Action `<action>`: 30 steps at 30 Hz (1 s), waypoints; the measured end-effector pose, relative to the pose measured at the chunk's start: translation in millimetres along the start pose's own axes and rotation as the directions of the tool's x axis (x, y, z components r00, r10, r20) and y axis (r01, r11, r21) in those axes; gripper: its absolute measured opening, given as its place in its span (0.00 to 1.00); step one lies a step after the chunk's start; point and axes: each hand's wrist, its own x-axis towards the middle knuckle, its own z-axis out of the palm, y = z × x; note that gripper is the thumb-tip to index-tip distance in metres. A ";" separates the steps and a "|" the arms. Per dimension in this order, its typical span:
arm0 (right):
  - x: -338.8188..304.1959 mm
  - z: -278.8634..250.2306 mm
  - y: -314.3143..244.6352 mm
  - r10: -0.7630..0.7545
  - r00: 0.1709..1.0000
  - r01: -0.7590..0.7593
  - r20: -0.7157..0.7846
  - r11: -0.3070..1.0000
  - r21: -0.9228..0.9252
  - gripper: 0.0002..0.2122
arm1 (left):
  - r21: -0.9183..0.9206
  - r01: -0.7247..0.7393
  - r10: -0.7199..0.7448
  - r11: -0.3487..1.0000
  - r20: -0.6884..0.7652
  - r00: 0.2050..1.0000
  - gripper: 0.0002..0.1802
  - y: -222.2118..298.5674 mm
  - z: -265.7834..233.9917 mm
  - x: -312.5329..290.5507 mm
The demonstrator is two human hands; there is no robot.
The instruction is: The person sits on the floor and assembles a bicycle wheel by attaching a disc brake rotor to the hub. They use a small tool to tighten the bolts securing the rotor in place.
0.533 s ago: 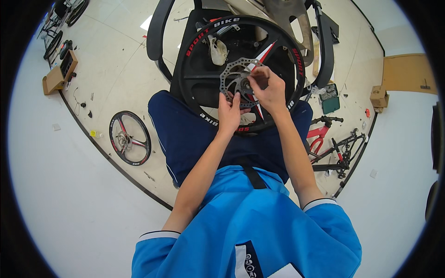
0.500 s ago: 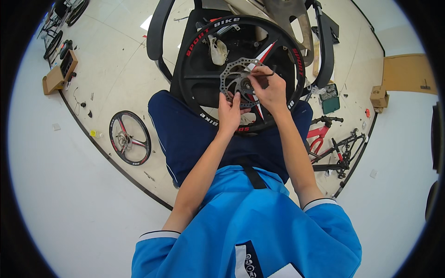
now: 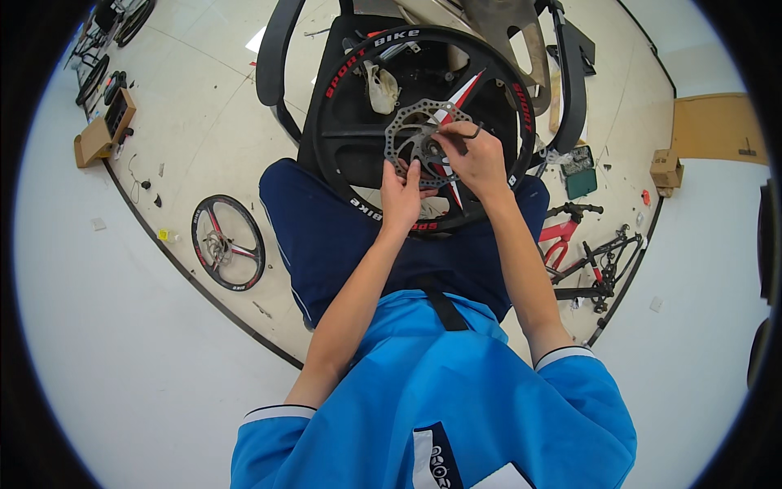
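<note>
A black bicycle wheel with red and white spoke accents lies across my lap and the chair seat. Over its hub sits a silver brake disc with a ring of holes along its edge. My left hand grips the disc's near edge, thumb on top. Above the hub, my right hand pinches a dark bent hex key, whose arm sticks out past the fingers. The fingers hide the hex key's tip, so where it meets the disc cannot be made out.
A black office chair with armrests stands in front, a grey metal frame at its far right. A second wheel lies on the left floor. On the right are a green case, a red bike frame and a cardboard box.
My right hand has shifted slightly, and the hex key in it has turned a little. The disc and my left hand have moved only slightly left; the wheel stays put.
</note>
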 end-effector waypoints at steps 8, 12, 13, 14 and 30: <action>5.6 -6.2 -0.2 -0.134 0.990 0.137 0.051 0.989 -0.057 0.10 | -0.038 -0.026 0.024 0.999 -0.064 0.998 0.11 -0.7 4.5 0.0; 9.0 -4.5 0.1 -0.151 0.987 0.155 0.051 0.984 -0.092 0.14 | -0.009 -0.017 0.016 1.000 -0.055 0.998 0.12 -2.9 2.0 0.9; 9.8 -4.2 0.5 -0.152 0.987 0.157 0.053 0.982 -0.108 0.15 | 0.028 -0.006 0.008 1.000 -0.047 0.999 0.12 -3.4 -0.4 1.2; 10.7 -3.5 1.4 -0.153 0.987 0.159 0.056 0.980 -0.123 0.16 | 0.066 0.004 -0.001 0.998 -0.040 0.999 0.12 -2.9 -2.3 1.6; 12.9 10.9 2.1 -0.195 0.980 0.184 -0.040 0.964 -0.193 0.22 | 0.713 -0.618 0.801 0.331 0.134 0.584 0.27 83.8 -7.3 -18.0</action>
